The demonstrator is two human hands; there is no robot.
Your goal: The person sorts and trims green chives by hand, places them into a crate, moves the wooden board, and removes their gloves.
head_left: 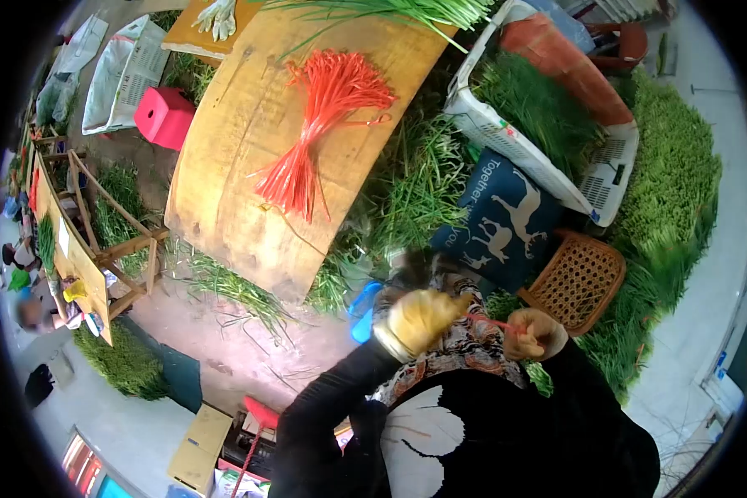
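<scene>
My right hand (535, 334), bare, is closed on a thin red plastic string (491, 322) that stretches toward my other hand. My left hand (419, 324) wears a yellow glove and is smeared by motion, so its grip cannot be made out. Both hands are in front of my lap, over a patterned cloth (450, 362). Beyond them, a wooden table (224, 158) carries a bundle of red plastic strings (311, 124), gathered in the middle and fanned at both ends. Long green stalks (390, 10) lie at the table's far edge.
A white crate (506, 137) of greens stands beyond a dark blue printed bag (498, 220) and a woven stool (577, 282). Loose greens (415, 187) cover the floor beside the table. A pink stool (164, 118) stands left; another person (35, 311) is at the far left.
</scene>
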